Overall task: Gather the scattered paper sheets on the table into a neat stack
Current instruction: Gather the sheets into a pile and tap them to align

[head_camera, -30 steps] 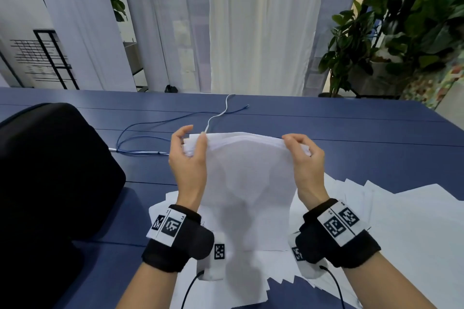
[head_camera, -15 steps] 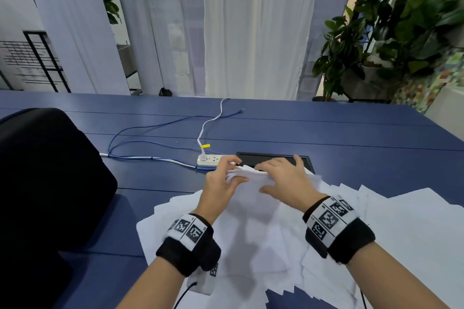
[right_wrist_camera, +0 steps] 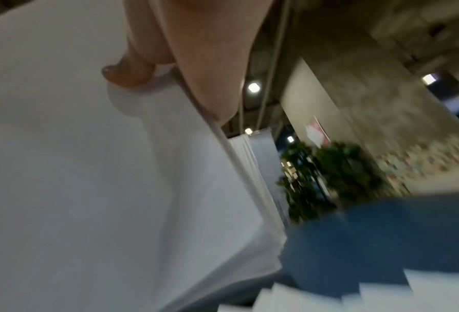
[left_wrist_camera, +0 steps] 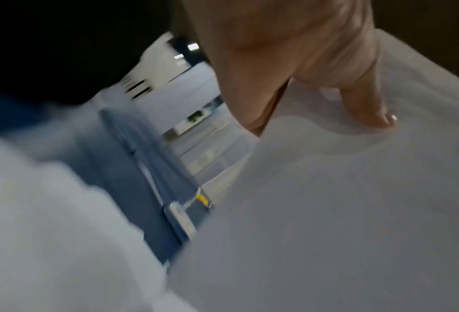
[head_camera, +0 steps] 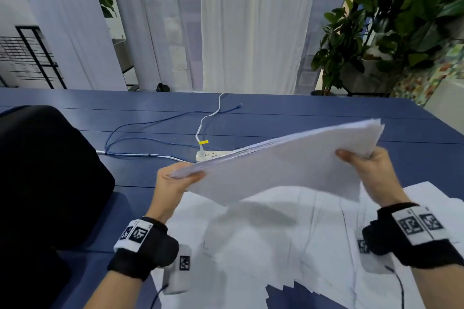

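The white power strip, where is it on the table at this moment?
In the head view the power strip lies mid-table, just beyond the left end of the held paper stack, which covers part of it, beside the blue cable.

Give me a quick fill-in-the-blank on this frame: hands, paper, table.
1. The bundle of sheets is gripped by ____ hands, the left hand and the right hand.
2. The bundle is held ____ the loose sheets lying on the table.
3. The table is ____ in colour.
4. The higher end of the bundle is on the person's ____ side.

Missing words: both; above; blue; right
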Tool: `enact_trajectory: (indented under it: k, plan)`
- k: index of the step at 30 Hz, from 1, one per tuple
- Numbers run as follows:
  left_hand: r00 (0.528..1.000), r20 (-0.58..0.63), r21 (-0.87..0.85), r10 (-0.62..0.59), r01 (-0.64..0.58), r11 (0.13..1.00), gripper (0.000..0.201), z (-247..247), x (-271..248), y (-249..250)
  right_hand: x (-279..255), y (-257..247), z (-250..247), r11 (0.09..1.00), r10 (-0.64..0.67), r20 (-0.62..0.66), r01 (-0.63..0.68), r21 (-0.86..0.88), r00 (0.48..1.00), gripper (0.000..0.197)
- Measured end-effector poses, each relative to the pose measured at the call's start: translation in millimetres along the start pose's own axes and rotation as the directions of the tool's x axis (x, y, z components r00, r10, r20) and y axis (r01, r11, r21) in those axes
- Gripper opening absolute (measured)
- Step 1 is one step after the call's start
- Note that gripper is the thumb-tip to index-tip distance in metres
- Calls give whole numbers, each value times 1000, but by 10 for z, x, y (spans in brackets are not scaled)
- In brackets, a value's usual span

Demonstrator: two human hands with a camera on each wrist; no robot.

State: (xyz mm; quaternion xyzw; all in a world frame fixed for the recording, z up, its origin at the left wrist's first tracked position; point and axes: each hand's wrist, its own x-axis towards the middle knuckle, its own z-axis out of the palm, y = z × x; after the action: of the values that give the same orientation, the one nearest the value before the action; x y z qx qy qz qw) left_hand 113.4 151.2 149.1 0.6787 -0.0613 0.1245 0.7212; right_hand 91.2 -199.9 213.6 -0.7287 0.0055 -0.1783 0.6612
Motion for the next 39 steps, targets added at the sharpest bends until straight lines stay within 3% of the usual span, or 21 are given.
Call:
enact_trajectory:
  k: [2,4,7,12,15,16,18,20,21,25,28,31,33,35,37,39]
  plan:
    - [997,-76,-72,4,-10,997,29,11,-61,-89,-153,304,0,996,73,30,-75,58,997,25]
    - [998,-38,-22,-50,50,999,33,29,-173,-279,-286,583,-3,988,153,47,-153,-2,987,44]
    - [977,40,35,-208,206,978,37,64,-312,-546,-361,808,-9,979,199,58,-197,-46,978,35]
    - [974,-48,33,-221,223,974,24,139,-306,-551,-258,658,-46,980,195,21,-194,-51,981,18]
    - [975,-48,22,-218,220,975,26,164,-270,-497,-213,481,-50,928,192,39,-169,-332,981,33]
    - [974,-48,25,-222,223,974,26,170,-270,-488,-193,444,-22,855,208,67,-148,-497,976,45]
    - [973,-63,19,-223,224,974,23,181,-259,-483,-149,349,130,557,257,167,-5,-830,952,64]
    - [974,-70,18,-213,215,976,20,200,-245,-471,-110,309,410,227,306,306,243,-943,901,69]
    - [977,-59,21,-205,206,978,20,218,-243,-467,-101,308,587,166,321,373,337,-927,871,66]
    - [985,7,66,-175,174,983,19,333,-283,-423,-151,351,1236,245,311,541,484,-840,781,35]
    - [978,-38,46,-204,206,978,20,235,-338,-418,-163,195,1355,382,259,556,445,-810,790,19]
    - [969,-149,27,-197,203,979,42,14,-366,-419,-50,-57,1093,707,157,497,254,-660,854,17]
    - [963,-218,-67,-160,149,987,41,16,-337,-300,-9,-184,913,926,97,451,85,-367,887,15]
    - [975,-206,-128,-83,57,990,39,153,-256,-78,-20,-206,828,993,76,427,-32,-109,901,4]
    - [977,-215,-157,-1,-33,987,37,330,-144,160,-54,-152,797,995,71,386,-92,34,920,17]
    - [981,-189,-184,50,-85,979,33,456,-62,319,-68,-52,757,986,33,307,-82,148,951,47]
